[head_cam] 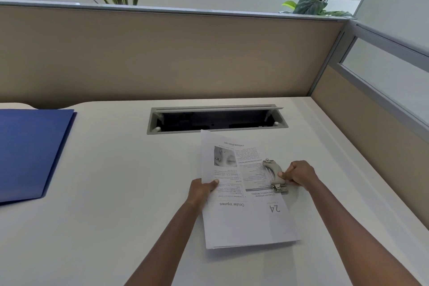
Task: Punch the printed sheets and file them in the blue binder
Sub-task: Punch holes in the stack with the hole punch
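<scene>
**Fingers (293, 170) curled on sheets (246, 223) and punch (274, 175)**

My left hand (204, 189) pinches the sheets' left edge; my right hand (300, 174) grips the punch, set over their right edge, mid-bench (116, 193). At far left the blue binder (30, 153) lies closed, well apart.

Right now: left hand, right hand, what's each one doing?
Left hand: closed, pinching the printed sheets at their left edge.
Right hand: closed, gripping the hole punch on the sheets' right edge.
</scene>
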A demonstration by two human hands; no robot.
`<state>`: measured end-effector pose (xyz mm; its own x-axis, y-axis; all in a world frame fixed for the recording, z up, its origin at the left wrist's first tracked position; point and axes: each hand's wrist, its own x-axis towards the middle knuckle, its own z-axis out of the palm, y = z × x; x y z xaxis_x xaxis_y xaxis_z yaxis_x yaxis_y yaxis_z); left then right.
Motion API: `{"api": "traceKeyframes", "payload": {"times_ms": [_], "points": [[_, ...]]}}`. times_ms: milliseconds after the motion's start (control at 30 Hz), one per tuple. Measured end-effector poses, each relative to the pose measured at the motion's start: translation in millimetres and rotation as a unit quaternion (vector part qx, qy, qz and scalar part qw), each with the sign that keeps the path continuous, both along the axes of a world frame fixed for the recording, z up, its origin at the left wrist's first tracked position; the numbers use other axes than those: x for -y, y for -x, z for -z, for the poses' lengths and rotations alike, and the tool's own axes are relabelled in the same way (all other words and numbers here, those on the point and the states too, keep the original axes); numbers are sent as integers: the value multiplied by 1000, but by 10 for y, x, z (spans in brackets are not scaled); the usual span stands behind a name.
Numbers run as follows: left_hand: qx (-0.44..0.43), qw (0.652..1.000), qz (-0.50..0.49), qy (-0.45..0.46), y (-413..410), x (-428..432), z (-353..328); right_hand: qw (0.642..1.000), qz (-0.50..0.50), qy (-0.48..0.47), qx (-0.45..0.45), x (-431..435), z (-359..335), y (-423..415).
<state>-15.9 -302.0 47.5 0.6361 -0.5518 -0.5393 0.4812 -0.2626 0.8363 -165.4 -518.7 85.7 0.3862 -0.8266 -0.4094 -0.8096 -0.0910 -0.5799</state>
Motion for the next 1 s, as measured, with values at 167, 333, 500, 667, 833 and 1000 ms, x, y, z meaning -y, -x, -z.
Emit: {"api": "traceKeyframes", "payload": {"times_ms": [167,333,500,667,833,1000], "points": [[3,1000,5,7,22,-31,-108,1000,29,10,-1,-70,-73,-29],[45,999,7,9,-2,-68,-159,998,58,29,11,-109,-41,-51],[91,996,14,1,-72,-156,-147,997,67,31,23,-182,-33,-92],[106,994,0,-20,-139,-323,-172,997,69,25,26,-194,-27,-123],[96,994,-44,-31,-289,-576,-184,996,69,53,9,-205,-22,-139],[58,994,-94,1,-267,-787,-289,994,84,63,19,-226,42,-137]]}}
